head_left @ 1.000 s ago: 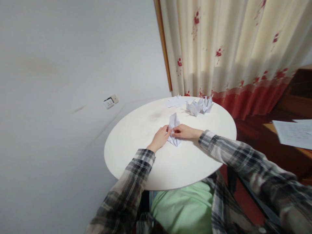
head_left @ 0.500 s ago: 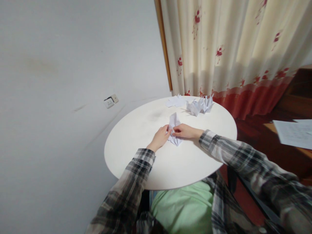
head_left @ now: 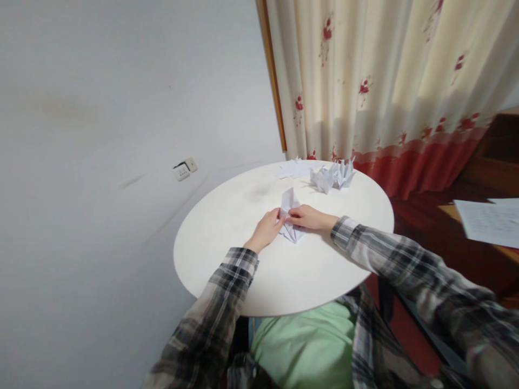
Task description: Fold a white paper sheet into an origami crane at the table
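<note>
A folded piece of white paper (head_left: 290, 198) lies on the round white table (head_left: 219, 237), its upper flap pointing away from me and its creased lower part toward me. My left hand (head_left: 265, 228) grips its left edge, thumb and fingers closed on it. From the other side my right hand (head_left: 310, 217) pinches the middle of the paper, the fingertips close to my left thumb. Both hands partly cover the folds between them, so the exact shape there is hidden.
Several folded paper figures, like origami cranes (head_left: 333, 176), stand at the table's far right. Flat white paper pieces (head_left: 292, 169) lie left of them. A wall with a socket (head_left: 181, 172) is on the left, a curtain (head_left: 340, 81) behind. Printed sheets (head_left: 486, 221) rest on a surface at right.
Almost nothing differs. The fingers of my right hand have shifted very slightly on the paper; both hands keep their places.
</note>
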A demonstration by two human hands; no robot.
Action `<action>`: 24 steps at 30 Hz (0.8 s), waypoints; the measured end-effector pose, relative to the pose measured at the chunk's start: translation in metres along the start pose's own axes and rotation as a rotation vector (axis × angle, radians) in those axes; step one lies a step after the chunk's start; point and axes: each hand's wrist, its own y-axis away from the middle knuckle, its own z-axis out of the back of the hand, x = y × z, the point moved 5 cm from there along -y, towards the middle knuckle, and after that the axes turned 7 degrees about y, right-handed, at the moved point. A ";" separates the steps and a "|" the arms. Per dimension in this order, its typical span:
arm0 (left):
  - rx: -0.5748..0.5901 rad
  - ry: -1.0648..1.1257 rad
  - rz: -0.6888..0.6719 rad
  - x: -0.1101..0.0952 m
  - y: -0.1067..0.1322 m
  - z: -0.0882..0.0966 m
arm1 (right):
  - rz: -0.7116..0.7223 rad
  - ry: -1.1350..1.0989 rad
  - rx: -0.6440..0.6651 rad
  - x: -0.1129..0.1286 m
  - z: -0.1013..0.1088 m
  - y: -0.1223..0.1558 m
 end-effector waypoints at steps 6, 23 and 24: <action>-0.003 0.003 -0.028 -0.001 0.000 0.000 | -0.047 -0.058 -0.011 0.001 0.002 0.002; -0.007 -0.010 -0.039 0.000 0.000 -0.001 | -0.020 0.006 -0.006 0.002 0.001 0.001; -0.008 -0.009 -0.043 0.000 0.000 -0.001 | -0.017 0.011 -0.006 0.001 0.000 0.001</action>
